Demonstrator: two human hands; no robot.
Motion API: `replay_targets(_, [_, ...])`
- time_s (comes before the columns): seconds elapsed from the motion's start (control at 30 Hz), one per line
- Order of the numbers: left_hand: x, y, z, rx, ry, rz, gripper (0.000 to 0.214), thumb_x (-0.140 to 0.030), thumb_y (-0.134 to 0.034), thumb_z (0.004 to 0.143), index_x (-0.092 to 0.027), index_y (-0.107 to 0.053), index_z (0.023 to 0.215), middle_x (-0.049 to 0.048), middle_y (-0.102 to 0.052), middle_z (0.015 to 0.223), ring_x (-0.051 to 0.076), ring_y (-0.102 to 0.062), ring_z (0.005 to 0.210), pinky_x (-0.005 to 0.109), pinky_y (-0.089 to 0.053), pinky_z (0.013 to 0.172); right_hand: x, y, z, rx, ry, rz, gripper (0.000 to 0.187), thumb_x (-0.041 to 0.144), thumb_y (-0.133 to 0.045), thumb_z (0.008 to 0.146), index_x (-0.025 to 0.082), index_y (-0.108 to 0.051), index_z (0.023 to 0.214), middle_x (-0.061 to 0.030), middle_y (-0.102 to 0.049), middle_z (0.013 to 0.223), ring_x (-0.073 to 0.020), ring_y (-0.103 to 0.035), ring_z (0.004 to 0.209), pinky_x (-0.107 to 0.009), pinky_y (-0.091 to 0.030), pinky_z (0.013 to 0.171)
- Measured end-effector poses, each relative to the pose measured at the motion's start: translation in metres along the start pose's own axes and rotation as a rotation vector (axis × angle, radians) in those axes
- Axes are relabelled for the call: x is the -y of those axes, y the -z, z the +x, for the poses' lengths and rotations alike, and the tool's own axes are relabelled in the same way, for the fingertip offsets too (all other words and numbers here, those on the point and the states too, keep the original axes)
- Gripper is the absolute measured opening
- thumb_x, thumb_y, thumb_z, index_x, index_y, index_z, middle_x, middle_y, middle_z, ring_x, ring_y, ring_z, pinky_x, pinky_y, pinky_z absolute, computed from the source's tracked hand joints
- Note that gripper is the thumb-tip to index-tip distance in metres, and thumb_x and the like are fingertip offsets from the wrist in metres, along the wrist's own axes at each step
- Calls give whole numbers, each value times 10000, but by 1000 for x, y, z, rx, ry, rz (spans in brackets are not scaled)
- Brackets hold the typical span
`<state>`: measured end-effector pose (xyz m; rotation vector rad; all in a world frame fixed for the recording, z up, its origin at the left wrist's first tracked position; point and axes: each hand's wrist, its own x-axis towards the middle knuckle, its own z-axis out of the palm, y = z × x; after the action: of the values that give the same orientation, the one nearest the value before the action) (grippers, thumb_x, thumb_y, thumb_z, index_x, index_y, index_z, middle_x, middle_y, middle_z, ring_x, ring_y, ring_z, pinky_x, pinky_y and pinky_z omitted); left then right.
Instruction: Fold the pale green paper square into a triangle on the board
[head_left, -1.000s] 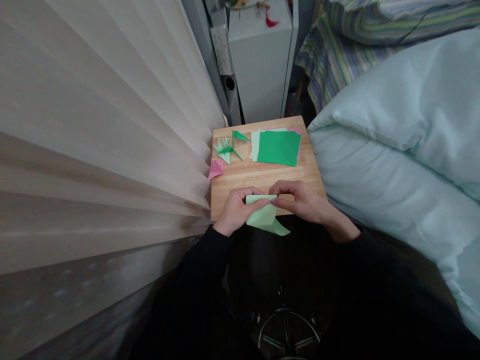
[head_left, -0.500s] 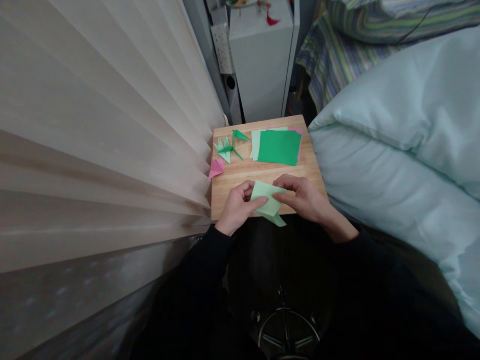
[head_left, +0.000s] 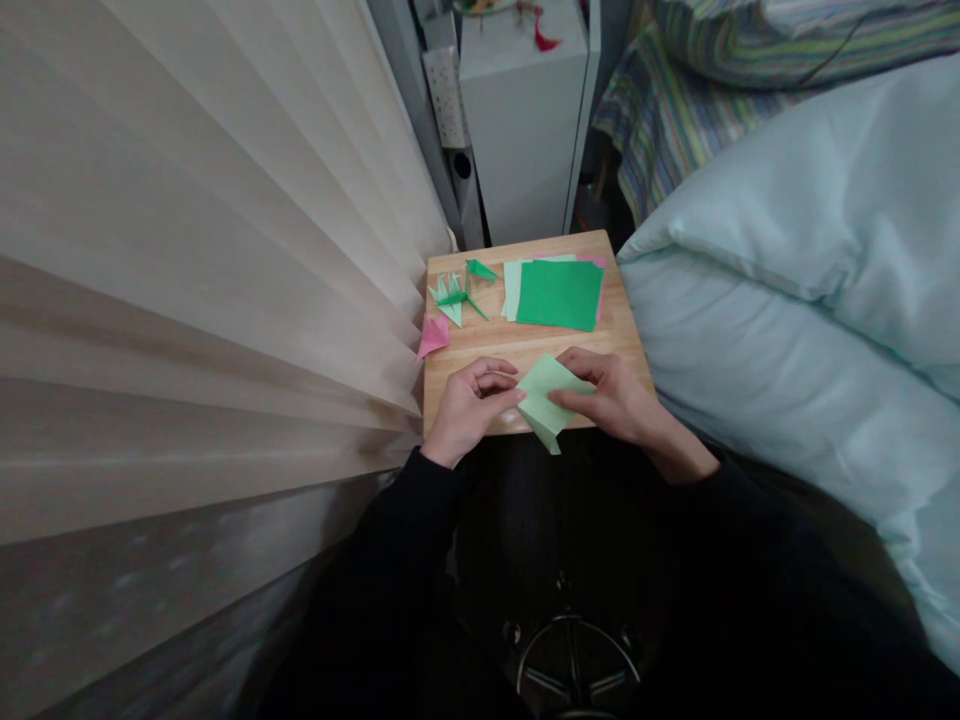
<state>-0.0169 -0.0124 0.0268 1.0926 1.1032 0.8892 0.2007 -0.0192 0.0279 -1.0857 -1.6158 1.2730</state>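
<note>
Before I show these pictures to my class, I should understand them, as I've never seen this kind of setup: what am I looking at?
There is no machine here: these are a person's bare hands, seen by one camera worn on the head, looking forward and down. The right hand holds a folded light green paper between thumb and fingers. The left hand has its thumb tip at the paper's left edge; whether it grips is hard to tell. Beneath is a small wooden tabletop. On its far side lie flat sheets, a dark green sheet on top, with green folded shapes and a pink folded piece to the left.
</note>
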Motion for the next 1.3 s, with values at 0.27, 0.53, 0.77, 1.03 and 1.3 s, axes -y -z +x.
replay_targets(0.27, [-1,-1,-3,83,-27,96,347,-256,-876,709,-139,-714,993,11,-728,771,130,-674,732,262,-504,748,6,-2,-2,81,-158,17,77,269,-761,775,193,-759,769,-26,-674,886,-171,-628,761,-312,-475,679])
replay_targets(0.53, [-2,3,-3,80,-73,186,290,-242,-844,753,-141,-707,988,19,-729,799,143,-690,771,290,-518,804,5,0,-1,50,-171,0,142,301,-756,749,189,-695,686,-31,-650,859,-155,-585,701,-295,-451,599])
replay_targets(0.77, [-2,-6,-6,108,-111,245,258,-177,-802,762,-140,-688,991,24,-731,849,137,-699,784,299,-524,839,4,-6,-4,66,-259,-18,166,321,-762,736,217,-702,850,-21,-712,828,-183,-621,714,-319,-479,646])
replay_targets(1.03, [-5,-3,-6,155,-88,349,284,-245,-816,787,-150,-700,1028,10,-733,789,146,-688,772,301,-528,799,3,-9,-5,80,-277,-18,246,330,-779,733,204,-685,923,-3,-689,812,-152,-573,660,-298,-434,610])
replay_targets(1.3, [-1,11,1,140,-98,274,292,-255,-848,750,-140,-714,983,64,-744,975,135,-680,808,292,-543,797,-5,4,-2,89,-147,-17,144,331,-776,770,195,-764,721,-65,-704,980,-204,-646,843,-350,-518,762])
